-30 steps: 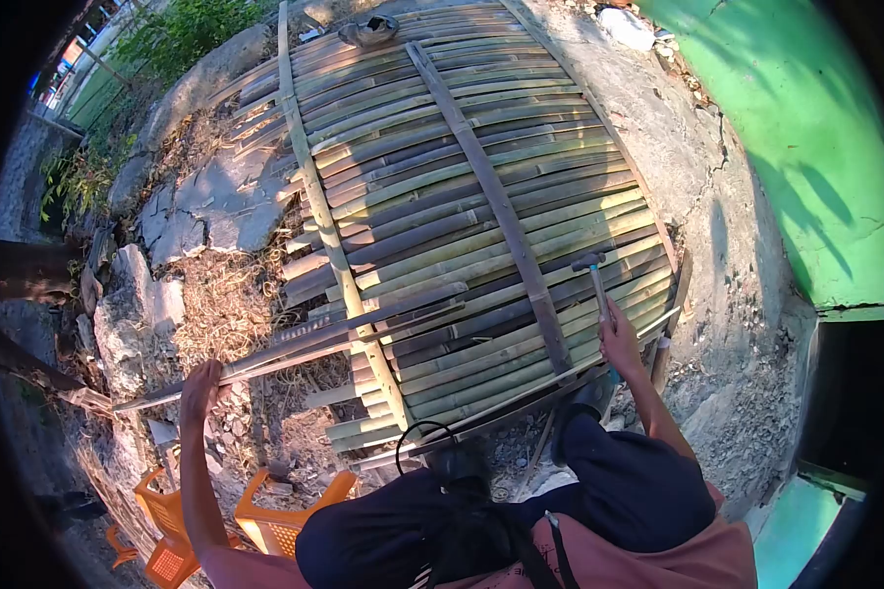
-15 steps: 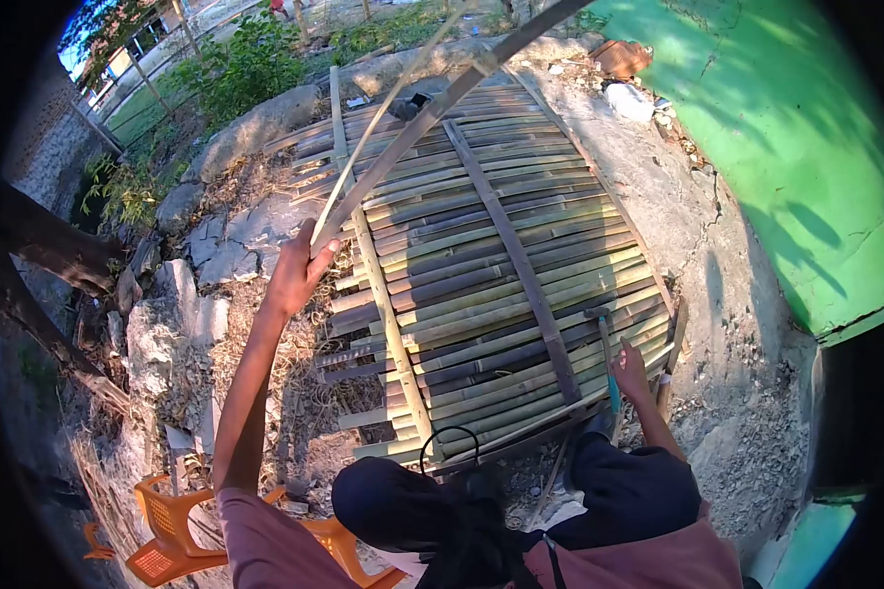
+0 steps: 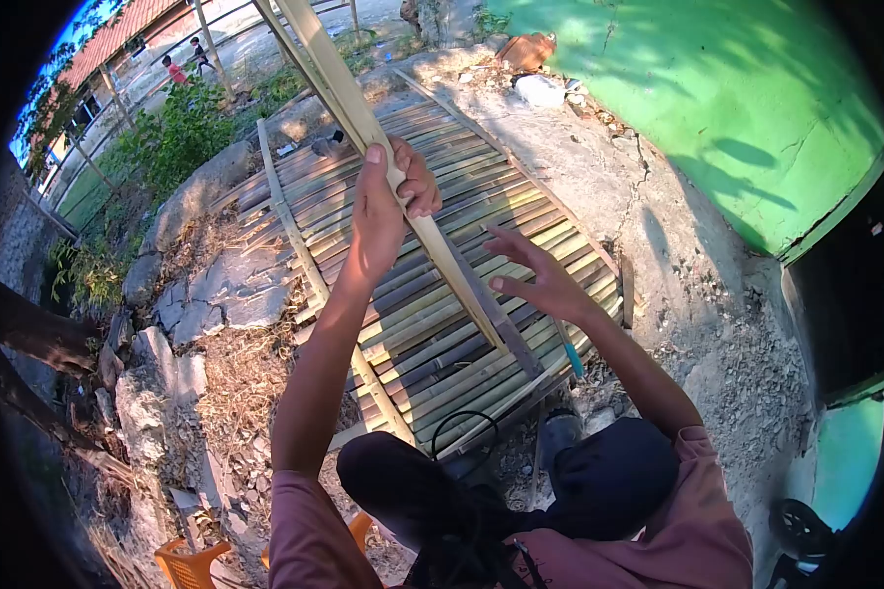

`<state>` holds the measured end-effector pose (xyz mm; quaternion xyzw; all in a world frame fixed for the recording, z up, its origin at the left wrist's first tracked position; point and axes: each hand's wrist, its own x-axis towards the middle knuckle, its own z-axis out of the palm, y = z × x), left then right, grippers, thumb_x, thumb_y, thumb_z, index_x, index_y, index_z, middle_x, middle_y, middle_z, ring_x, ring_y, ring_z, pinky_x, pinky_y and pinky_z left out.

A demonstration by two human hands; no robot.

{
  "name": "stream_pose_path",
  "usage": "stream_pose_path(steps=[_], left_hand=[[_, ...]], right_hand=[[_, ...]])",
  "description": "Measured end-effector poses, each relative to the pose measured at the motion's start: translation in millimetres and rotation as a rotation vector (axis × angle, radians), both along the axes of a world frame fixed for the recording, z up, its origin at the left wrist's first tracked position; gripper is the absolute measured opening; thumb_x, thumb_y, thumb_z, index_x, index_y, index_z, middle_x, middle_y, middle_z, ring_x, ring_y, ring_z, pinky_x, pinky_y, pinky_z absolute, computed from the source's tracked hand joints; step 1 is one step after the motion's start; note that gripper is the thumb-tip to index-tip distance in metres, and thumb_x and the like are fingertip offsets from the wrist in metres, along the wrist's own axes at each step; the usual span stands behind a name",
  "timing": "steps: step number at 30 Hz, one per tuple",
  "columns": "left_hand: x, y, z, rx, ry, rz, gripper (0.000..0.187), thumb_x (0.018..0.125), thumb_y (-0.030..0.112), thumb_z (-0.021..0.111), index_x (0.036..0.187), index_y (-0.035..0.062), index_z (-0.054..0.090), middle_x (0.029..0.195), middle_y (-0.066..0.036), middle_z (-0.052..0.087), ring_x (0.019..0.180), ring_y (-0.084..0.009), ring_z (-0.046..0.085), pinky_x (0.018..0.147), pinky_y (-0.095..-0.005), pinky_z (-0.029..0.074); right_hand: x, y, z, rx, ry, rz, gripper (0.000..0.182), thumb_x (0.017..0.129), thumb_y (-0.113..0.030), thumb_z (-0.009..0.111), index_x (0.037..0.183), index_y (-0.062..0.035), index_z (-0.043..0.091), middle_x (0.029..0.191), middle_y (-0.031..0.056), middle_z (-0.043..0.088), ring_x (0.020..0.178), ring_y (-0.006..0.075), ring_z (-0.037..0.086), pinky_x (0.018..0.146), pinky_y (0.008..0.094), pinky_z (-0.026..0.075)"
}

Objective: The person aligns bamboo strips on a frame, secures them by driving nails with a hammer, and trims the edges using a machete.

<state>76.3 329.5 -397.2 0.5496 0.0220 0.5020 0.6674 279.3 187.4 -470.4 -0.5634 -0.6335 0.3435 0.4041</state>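
Observation:
My left hand (image 3: pixel 388 206) is raised in front of me and grips a long split bamboo strip (image 3: pixel 339 74) that slants from the top of the view down to its end over the panel. My right hand (image 3: pixel 535 275) is open with fingers spread, just right of the strip's lower part and not touching it. Below both hands a woven bamboo panel (image 3: pixel 442 226) lies flat on the ground. A hammer with a blue handle (image 3: pixel 570 355) rests on the panel's near right edge, partly hidden by my right forearm.
A green wall (image 3: pixel 737 108) rises to the right of cracked concrete ground (image 3: pixel 688 265). Stone slabs and dry grass (image 3: pixel 226 304) lie left of the panel. An orange plastic chair (image 3: pixel 192 564) stands at the lower left. Two people stand far off at the top left.
My left hand swung the bamboo strip up and toward the middle. My right hand let go of the hammer, which now lies on the panel, and rose open beside the strip.

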Motion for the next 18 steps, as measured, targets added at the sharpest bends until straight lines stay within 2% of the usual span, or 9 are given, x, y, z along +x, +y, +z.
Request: stream_pose_path(steps=[2, 5, 7, 8, 9, 11, 12, 15, 18], left_hand=[[12.2, -12.1, 7.2, -0.021, -0.009, -0.004, 0.049, 0.105, 0.062, 0.032, 0.091, 0.0154, 0.038, 0.067, 0.003, 0.033, 0.052, -0.0092, 0.031, 0.056, -0.0287, 0.034], [25.4, -22.7, 11.8, -0.101, -0.043, -0.005, 0.045, 0.104, 0.060, 0.040, 0.091, 0.0159, 0.040, 0.065, 0.004, 0.033, 0.051, -0.0087, 0.031, 0.055, -0.0288, 0.034], [36.5, -20.6, 12.5, -0.084, -0.029, -0.052, 0.039, 0.102, 0.052, 0.049, 0.090, 0.0161, 0.041, 0.064, 0.004, 0.031, 0.050, -0.0084, 0.029, 0.054, -0.0286, 0.034], [38.2, -15.8, 16.2, -0.074, -0.025, -0.141, 0.028, 0.101, 0.040, 0.053, 0.101, 0.0127, 0.050, 0.069, 0.002, 0.040, 0.055, -0.0107, 0.041, 0.059, -0.0300, 0.044], [47.6, -18.9, 14.5, -0.082, -0.011, -0.143, 0.028, 0.101, 0.040, 0.053, 0.101, 0.0127, 0.050, 0.069, 0.002, 0.040, 0.055, -0.0107, 0.041, 0.059, -0.0300, 0.044], [67.9, -28.5, 19.0, -0.181, 0.073, 0.024, 0.032, 0.103, 0.031, 0.050, 0.123, 0.0073, 0.052, 0.081, -0.003, 0.050, 0.070, -0.0147, 0.056, 0.074, -0.0341, 0.054], [73.2, -27.6, 19.7, -0.199, 0.099, -0.012, 0.044, 0.104, 0.026, 0.050, 0.141, 0.0035, 0.045, 0.093, -0.007, 0.055, 0.090, -0.0223, 0.063, 0.095, -0.0425, 0.054], [90.4, -21.4, 11.7, -0.095, 0.180, -0.073, 0.049, 0.104, 0.029, 0.055, 0.144, 0.0031, 0.043, 0.094, -0.008, 0.056, 0.096, -0.0266, 0.065, 0.103, -0.0484, 0.050], [115.2, -11.5, -5.4, -0.054, 0.277, -0.091, 0.056, 0.103, 0.031, 0.056, 0.148, 0.0044, 0.038, 0.110, -0.012, 0.061, 0.113, -0.0320, 0.063, 0.110, -0.0540, 0.045]], right_hand=[[-8.3, 7.5, -10.0, -0.003, 0.038, 0.099, 0.068, 0.097, -0.025, 0.067, 0.155, -0.0111, 0.036, 0.138, 0.0147, 0.057, 0.135, 0.0241, 0.050, 0.112, 0.0421, 0.043], [-16.0, 5.5, -25.7, -0.088, 0.406, 0.315, 0.054, 0.099, -0.022, 0.065, 0.146, -0.0047, 0.045, 0.121, 0.0115, 0.066, 0.118, 0.0208, 0.063, 0.101, 0.0368, 0.052], [-11.1, -1.5, -25.6, -0.298, 0.565, 0.340, 0.040, 0.099, -0.020, 0.067, 0.133, -0.0014, 0.056, 0.096, 0.0033, 0.069, 0.089, 0.0106, 0.068, 0.077, 0.0258, 0.055], [-9.1, -3.8, -25.2, -0.276, 0.530, 0.295, 0.030, 0.100, -0.017, 0.065, 0.125, -0.0015, 0.059, 0.084, 0.0003, 0.065, 0.074, 0.0066, 0.063, 0.065, 0.0226, 0.050], [-8.0, -6.3, -25.5, -0.280, 0.545, 0.293, 0.030, 0.100, -0.017, 0.065, 0.125, -0.0015, 0.059, 0.084, 0.0003, 0.065, 0.074, 0.0066, 0.063, 0.065, 0.0226, 0.050], [-1.6, -10.0, -28.0, -0.099, 0.469, 0.132, 0.024, 0.103, -0.017, 0.059, 0.121, -0.0016, 0.062, 0.082, 0.0022, 0.062, 0.070, 0.0059, 0.058, 0.061, 0.0211, 0.046], [8.0, -9.2, -32.7, -0.099, 0.478, 0.134, 0.024, 0.103, -0.017, 0.059, 0.121, -0.0016, 0.062, 0.082, 0.0022, 0.062, 0.070, 0.0059, 0.058, 0.061, 0.0211, 0.046], [39.1, -10.8, -53.5, -0.163, 0.923, 0.274, 0.030, 0.105, -0.024, 0.057, 0.126, -0.0028, 0.062, 0.082, 0.0017, 0.060, 0.075, 0.0063, 0.057, 0.066, 0.0223, 0.046], [64.7, -27.0, -62.8, -0.217, 0.978, 0.238, 0.032, 0.104, -0.028, 0.060, 0.127, -0.0070, 0.060, 0.089, 0.0036, 0.063, 0.080, 0.0105, 0.060, 0.071, 0.0267, 0.052]])
